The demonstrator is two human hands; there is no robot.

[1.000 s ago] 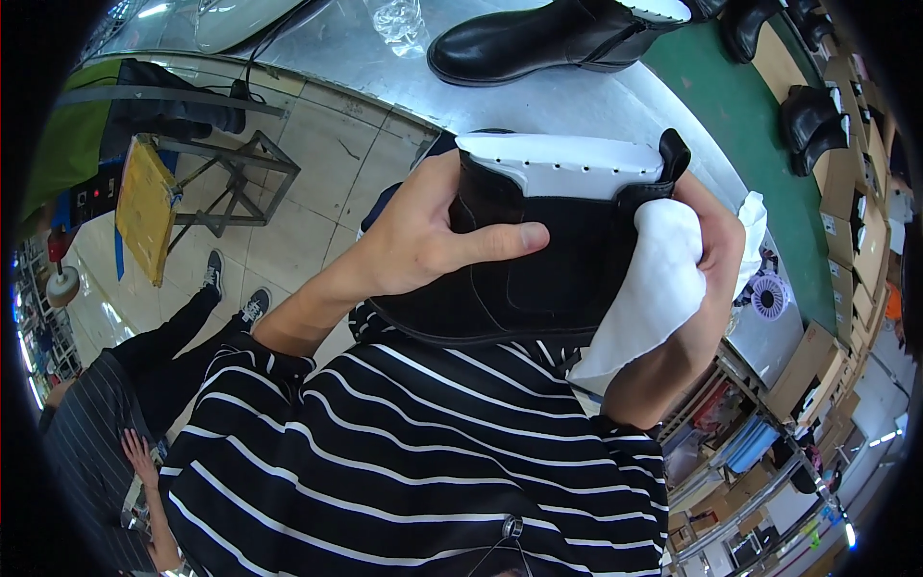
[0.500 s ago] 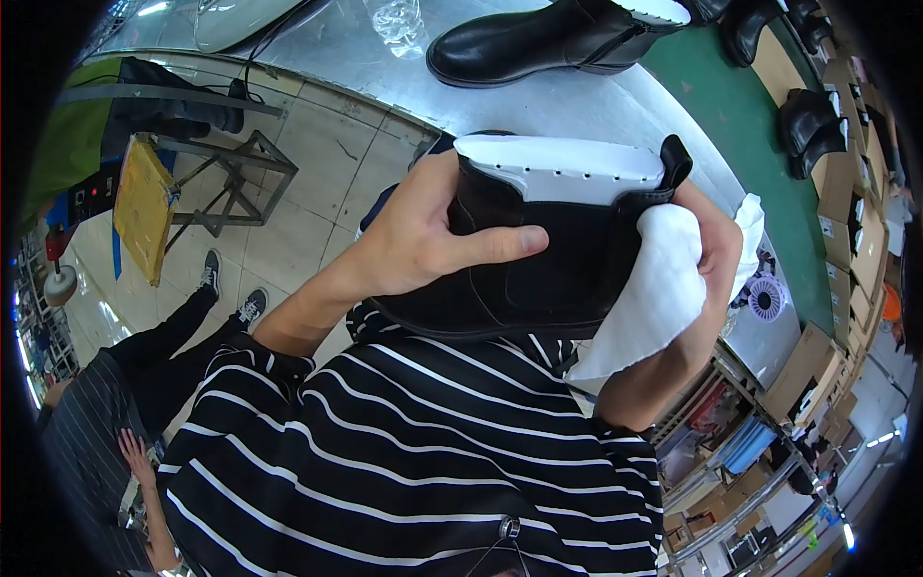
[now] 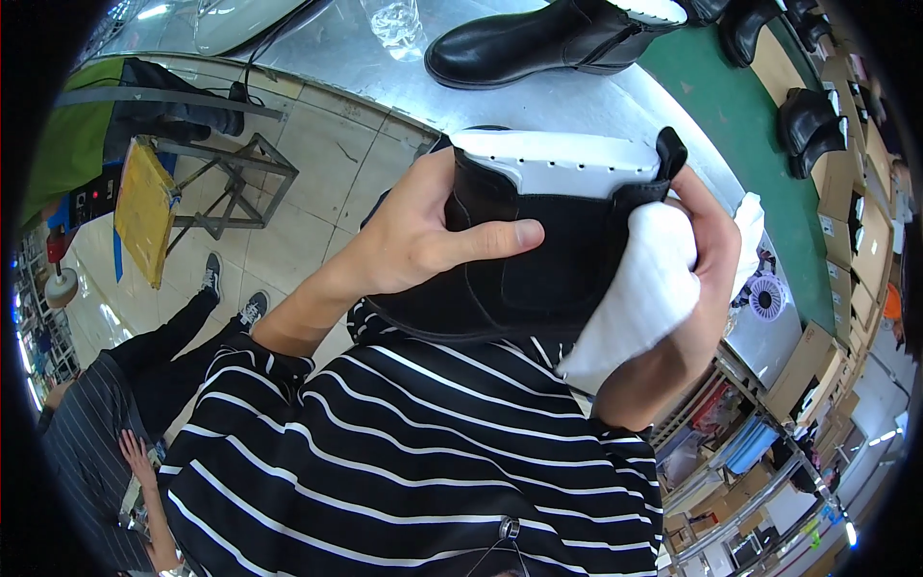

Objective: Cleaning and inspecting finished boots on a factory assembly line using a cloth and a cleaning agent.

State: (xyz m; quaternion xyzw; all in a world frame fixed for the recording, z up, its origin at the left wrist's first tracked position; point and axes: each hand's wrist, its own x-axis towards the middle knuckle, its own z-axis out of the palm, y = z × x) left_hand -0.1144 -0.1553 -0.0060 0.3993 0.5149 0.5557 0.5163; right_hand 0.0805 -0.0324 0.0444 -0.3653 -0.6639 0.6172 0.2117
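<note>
A black ankle boot [image 3: 567,245] is held up in front of my striped shirt, its toe toward the lower left. A white perforated liner [image 3: 567,162] stands out of its opening, and a black pull loop rises at the heel end. My left hand [image 3: 413,231] is closed round the front of the boot, the thumb lying along its side; the other fingers are hidden behind it. At the heel, my right hand [image 3: 716,250] grips a bunched white cloth [image 3: 639,293] that presses against the boot's back edge and hangs below it.
Another black boot [image 3: 529,48] lies on the metal table [image 3: 442,96], beside a clear plastic item [image 3: 396,24]. More boots [image 3: 810,130] and cardboard boxes line the right. A small purple fan [image 3: 766,298] sits at right. At left are a yellow-topped stool [image 3: 149,212] and another person [image 3: 91,433].
The boot has shifted slightly left and up in my hands. My right hand and the cloth have moved slightly left with it along the heel side.
</note>
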